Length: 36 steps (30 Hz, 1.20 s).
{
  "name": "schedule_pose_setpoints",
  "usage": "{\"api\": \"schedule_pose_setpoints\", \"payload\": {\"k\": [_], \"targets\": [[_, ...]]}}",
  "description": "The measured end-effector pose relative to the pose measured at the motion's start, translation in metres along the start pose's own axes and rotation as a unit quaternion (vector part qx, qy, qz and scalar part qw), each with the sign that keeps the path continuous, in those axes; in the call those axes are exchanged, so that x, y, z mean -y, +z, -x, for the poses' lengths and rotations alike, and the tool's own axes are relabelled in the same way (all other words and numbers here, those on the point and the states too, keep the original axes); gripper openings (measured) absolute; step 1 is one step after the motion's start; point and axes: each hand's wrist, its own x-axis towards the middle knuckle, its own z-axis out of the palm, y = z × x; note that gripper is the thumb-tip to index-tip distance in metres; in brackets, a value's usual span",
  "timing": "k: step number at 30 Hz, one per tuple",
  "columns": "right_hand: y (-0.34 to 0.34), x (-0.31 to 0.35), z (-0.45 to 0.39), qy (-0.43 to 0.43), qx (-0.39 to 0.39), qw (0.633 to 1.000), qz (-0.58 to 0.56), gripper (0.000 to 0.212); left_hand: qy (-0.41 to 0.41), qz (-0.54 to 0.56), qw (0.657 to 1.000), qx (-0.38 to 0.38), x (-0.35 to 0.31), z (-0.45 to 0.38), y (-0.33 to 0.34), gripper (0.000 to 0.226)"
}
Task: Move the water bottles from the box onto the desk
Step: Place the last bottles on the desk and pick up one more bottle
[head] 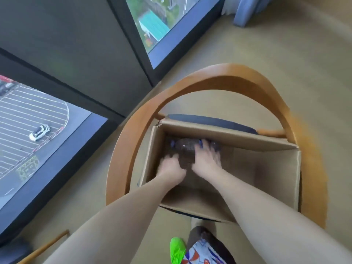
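An open cardboard box [266, 187] rests on the seat of a wooden chair. Clear water bottles [185, 147] with blue caps lie in its far left corner, blurred and dark. Both my hands reach down into the box. My left hand [169, 165] lies against the left side of the bottles. My right hand [205, 155] is spread over their right side, fingers near a blue cap. Whether either hand has closed around a bottle is lost in the blur. The desk is out of view.
The chair's curved wooden back [228, 75] arches around the box's far side, with a dark cushion [209, 121] behind the box. Tall windows [38, 115] stand to the left. Beige carpet [285, 44] surrounds the chair. My legs [202, 246] show below.
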Motion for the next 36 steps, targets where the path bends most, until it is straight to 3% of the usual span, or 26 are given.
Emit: {"api": "schedule_pose_setpoints", "payload": {"k": [4,8,10,12,15,18,23,31,36], "targets": [[0.028,-0.003,-0.021,-0.048,-0.006,0.996,0.076,0.084,-0.03,0.016,0.999,0.032,0.005,-0.024,0.015,0.059],[0.043,-0.001,-0.031,-0.014,-0.035,0.994,0.107,0.065,-0.052,0.036,0.997,0.046,0.013,-0.037,0.032,0.047],[0.05,-0.008,-0.031,0.0,-0.006,0.994,0.108,0.055,-0.071,0.032,0.995,0.054,0.016,-0.042,0.038,0.043],[0.06,-0.015,-0.03,0.008,0.035,0.994,0.107,0.062,-0.078,0.036,0.995,0.053,0.021,-0.045,0.043,0.048],[0.066,-0.02,-0.032,0.033,0.066,0.996,0.056,0.066,-0.084,0.047,0.994,0.046,0.025,-0.046,0.045,0.053],[0.058,-0.021,-0.034,0.081,0.094,0.992,-0.034,0.059,-0.093,0.056,0.993,0.039,0.02,-0.048,0.04,0.042],[0.03,-0.028,-0.013,0.111,0.096,0.987,-0.067,0.067,-0.067,0.102,0.992,0.032,0.006,-0.033,0.023,0.029],[-0.04,0.006,0.051,0.059,0.022,0.996,-0.068,0.07,0.035,0.119,0.988,-0.088,-0.007,0.039,-0.049,0.026],[-0.08,0.054,0.108,-0.005,-0.05,0.997,-0.062,0.068,0.042,0.176,0.969,-0.17,0.007,0.118,-0.113,0.023]]}}
